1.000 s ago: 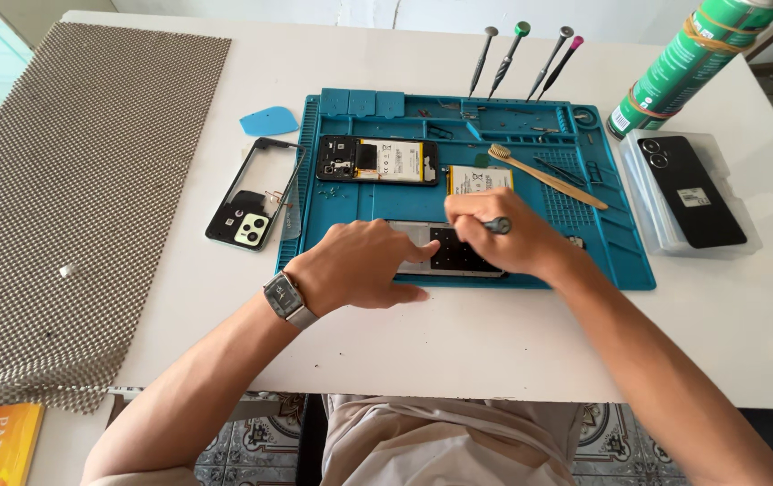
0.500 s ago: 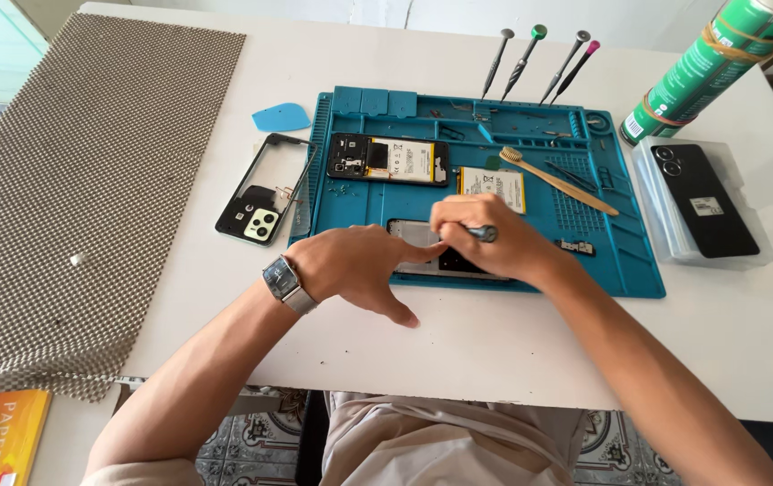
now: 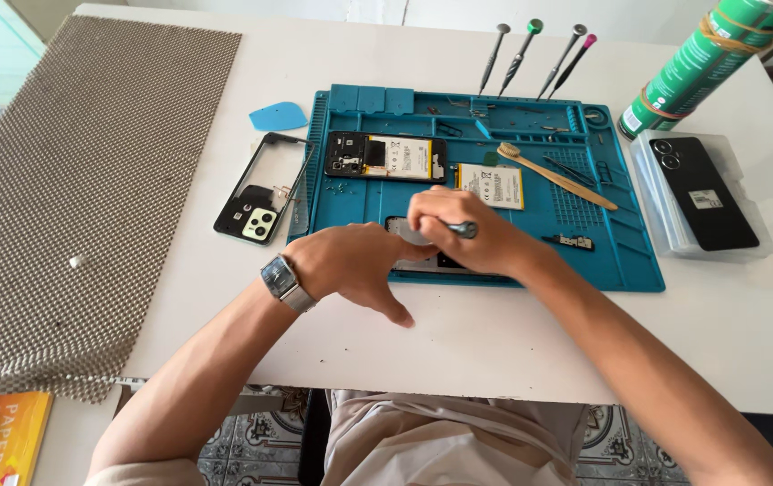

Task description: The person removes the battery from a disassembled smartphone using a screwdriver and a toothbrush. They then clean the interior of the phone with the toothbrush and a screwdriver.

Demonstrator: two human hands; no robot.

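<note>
My right hand (image 3: 467, 236) is curled shut around a small metal-tipped tool (image 3: 458, 229), tip pointing right, working over the phone part (image 3: 418, 247) at the front edge of the blue mat (image 3: 625, 256). My left hand (image 3: 350, 265) is mostly open, fingers spread flat, pressing the part's left side down; thumb hangs off toward the table (image 3: 458, 333). The part itself is mostly hidden under both hands, so I can't tell what the tool tip is actually touching.

To do this well, as I judge it: keep the left hand flat as a clamp so the part doesn't skate on the mat, hold the tool low, use light force. Loose screws lie scattered on the mat near the top, so avoid sweeping a wrist through them.

Around it: opened phone (image 3: 386, 156) and battery (image 3: 490, 185) just behind my hands, wooden brush (image 3: 553, 175) to the right, phone frame (image 3: 260, 193) off the mat's left edge, blue pick (image 3: 278, 116) behind it. Four screwdrivers (image 3: 535, 49) at the back, green can (image 3: 706, 63) and black phone (image 3: 701, 193) far right.

Versus half a second ago: hands sit in much the same place over the part, left fingers splayed a bit wider, tool grip unchanged. Mostly the head camera shifted.
</note>
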